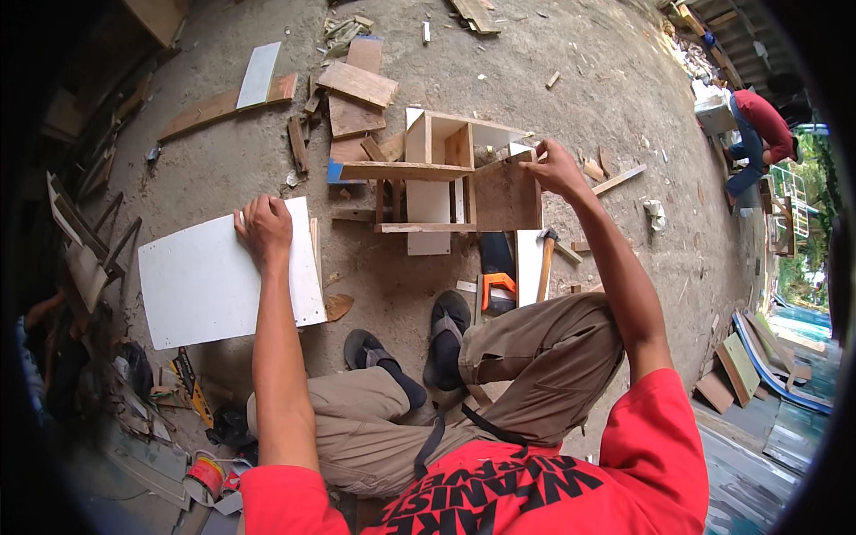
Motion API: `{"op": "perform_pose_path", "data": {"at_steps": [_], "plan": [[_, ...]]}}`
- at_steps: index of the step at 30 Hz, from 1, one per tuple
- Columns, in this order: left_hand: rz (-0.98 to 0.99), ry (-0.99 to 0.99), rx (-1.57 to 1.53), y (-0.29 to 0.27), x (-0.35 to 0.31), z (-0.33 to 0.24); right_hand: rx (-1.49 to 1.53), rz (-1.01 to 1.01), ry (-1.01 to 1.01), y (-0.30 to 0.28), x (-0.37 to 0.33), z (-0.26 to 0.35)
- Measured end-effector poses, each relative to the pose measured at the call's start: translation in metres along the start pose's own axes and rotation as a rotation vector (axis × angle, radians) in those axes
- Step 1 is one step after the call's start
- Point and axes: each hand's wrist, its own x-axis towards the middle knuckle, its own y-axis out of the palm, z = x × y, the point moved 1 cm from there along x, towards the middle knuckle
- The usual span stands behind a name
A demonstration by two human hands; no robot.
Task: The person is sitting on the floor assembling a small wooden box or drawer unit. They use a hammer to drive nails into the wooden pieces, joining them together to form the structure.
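Observation:
My left hand point(266, 234) is closed on the far edge of a white board point(201, 290), fingers curled over it near the board's right end. The board lies to the left of my feet, with a strip of bare wood along its right side. My right hand point(560, 171) pinches the far right corner of a small wooden shelf unit point(506, 196). This unit has several open compartments, with white and bare wood panels. Between it and my knee lie a hammer point(545, 275) on a white strip and a saw with an orange handle point(499, 283).
Wood offcuts point(358, 85) are piled beyond the shelf unit. A brown plank point(209, 116) with a white piece across it lies far left. Another saw point(192, 385) and a red can point(205, 477) sit near left. At the far right, a person in red point(762, 134) bends over.

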Motion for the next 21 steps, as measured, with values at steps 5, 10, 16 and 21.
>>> {"op": "perform_pose_path", "data": {"at_steps": [5, 10, 16, 21], "plan": [[-0.017, 0.003, -0.008, 0.003, -0.001, 0.002, 0.168, 0.064, 0.087, 0.001, -0.001, 0.003], [-0.004, 0.003, -0.019, 0.002, 0.0, -0.001, 0.122, 0.006, 0.085, -0.006, 0.001, -0.004], [0.02, -0.017, -0.022, 0.003, -0.001, 0.003, 0.115, -0.329, -0.191, -0.031, 0.001, 0.021], [0.034, -0.025, -0.024, -0.001, -0.001, -0.001, -0.025, -0.401, -0.483, 0.003, 0.038, 0.044]]}}
